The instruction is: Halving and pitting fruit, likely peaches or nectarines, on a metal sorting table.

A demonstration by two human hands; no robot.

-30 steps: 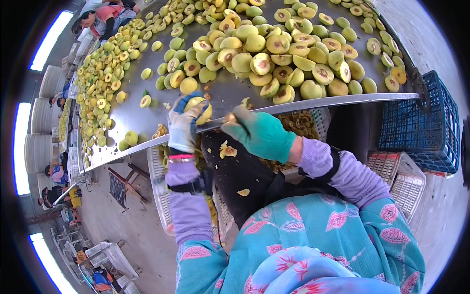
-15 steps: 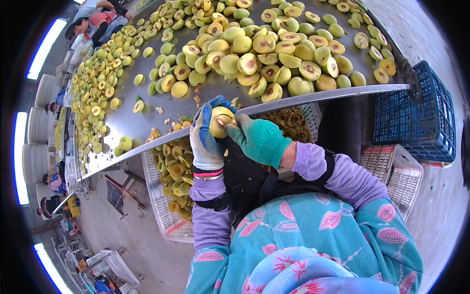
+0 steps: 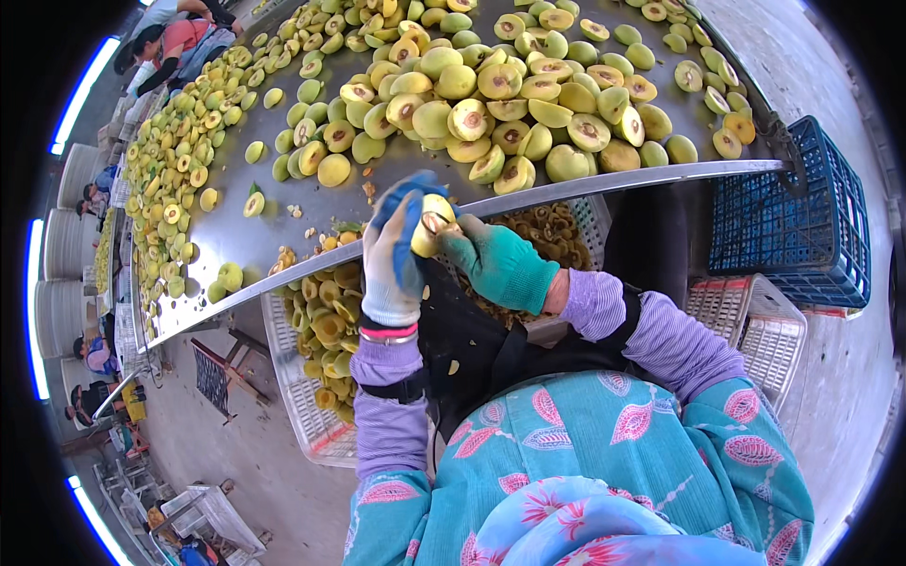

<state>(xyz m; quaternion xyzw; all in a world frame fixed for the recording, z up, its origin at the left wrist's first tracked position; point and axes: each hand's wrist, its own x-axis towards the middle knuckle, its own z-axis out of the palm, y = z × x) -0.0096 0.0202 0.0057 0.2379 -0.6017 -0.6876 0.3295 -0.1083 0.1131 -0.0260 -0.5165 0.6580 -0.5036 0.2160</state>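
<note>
My left hand (image 3: pixel 393 255), in a white and blue glove, grips a halved yellow-green stone fruit (image 3: pixel 432 209) above the near edge of the metal table. Its cut face is turned toward my right hand (image 3: pixel 502 267), which wears a green glove. The right fingers are closed and pressed against that cut face at the pit. A thin dark curved line shows on the flesh there; whatever the right fingers hold is hidden. Beyond my hands, many halved fruits (image 3: pixel 500 82) with brown pits lie heaped on the table (image 3: pixel 326 212).
Below the table edge, a white crate (image 3: pixel 300 396) holds hollowed fruit halves (image 3: pixel 330 325). Another heap of brownish pieces (image 3: pixel 557 236) lies under the edge. A blue crate (image 3: pixel 793 226) and a white basket (image 3: pixel 755 321) stand at right. At far left, another person (image 3: pixel 179 42) leans over fruit.
The fruit half has turned slightly in my left hand, and my right fingertips have shifted along its cut face. The whole view has slid slightly, moving the scene leftward.
</note>
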